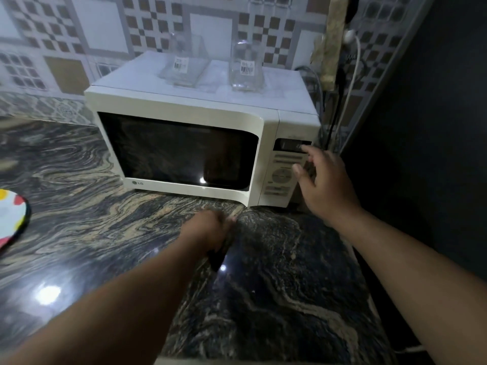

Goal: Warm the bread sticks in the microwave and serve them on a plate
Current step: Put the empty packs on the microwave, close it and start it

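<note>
**Setting the microwave, door shut**

No bread sticks anywhere in sight; presumably behind the dark door glass of the microwave (200, 143), though nothing can be made out through it. Door closed, oven standing on the marbled tabletop (276, 272) against the tiled wall.

Right hand (324, 180) at the control panel (286, 172), fingers spread loosely, fingertips at or just off the buttons below the display; contact too fine to confirm. Holding nothing. Left hand (208, 227) low over the tabletop in front of the oven, blurred, fingers curled; something dark beneath it, but whether gripped object or shadow cannot be told.

Judged as the time-or-start step of warming. Next move likely a precise press on a small button, with a steady fingertip and a glance at the display.

Plate (13, 217) with coloured spots at the far left edge, well apart from the oven, visible part bare. Serving not yet done.

Two clear glass bottles (246, 67) with barcode labels on top of the oven, seemingly empty.
</note>
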